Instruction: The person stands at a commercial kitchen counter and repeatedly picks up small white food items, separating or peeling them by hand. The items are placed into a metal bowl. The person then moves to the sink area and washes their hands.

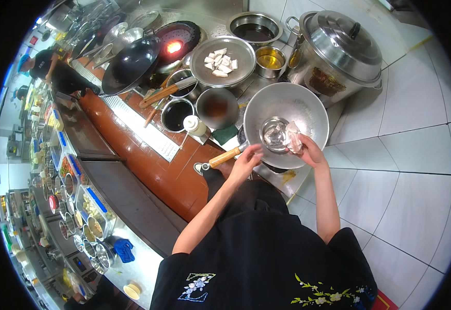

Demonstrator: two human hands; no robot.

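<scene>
My right hand (311,153) grips a clump of pale pink raw meat or fish (294,136) at the edge of a small metal bowl (263,127). More pale pieces and some clear liquid appear inside that bowl, which sits in a wide silver-grey pan (311,104). The pan has a wooden handle (225,157) pointing toward the left. Over the root of the handle, beside the pan's rim, hovers my left hand (245,164), slightly blurred, fingers apart and nothing visible in them. Whether it touches the handle I cannot tell.
A wooden-handled strainer (243,64) carries white pieces. Behind it a burner (174,47) glows beside a tilted black wok (132,66). Dark liquid (175,116), yellow oil (270,62), a squeeze bottle (195,126) and a lidded stockpot (338,58) stand close. A co-worker (55,69) stands far left.
</scene>
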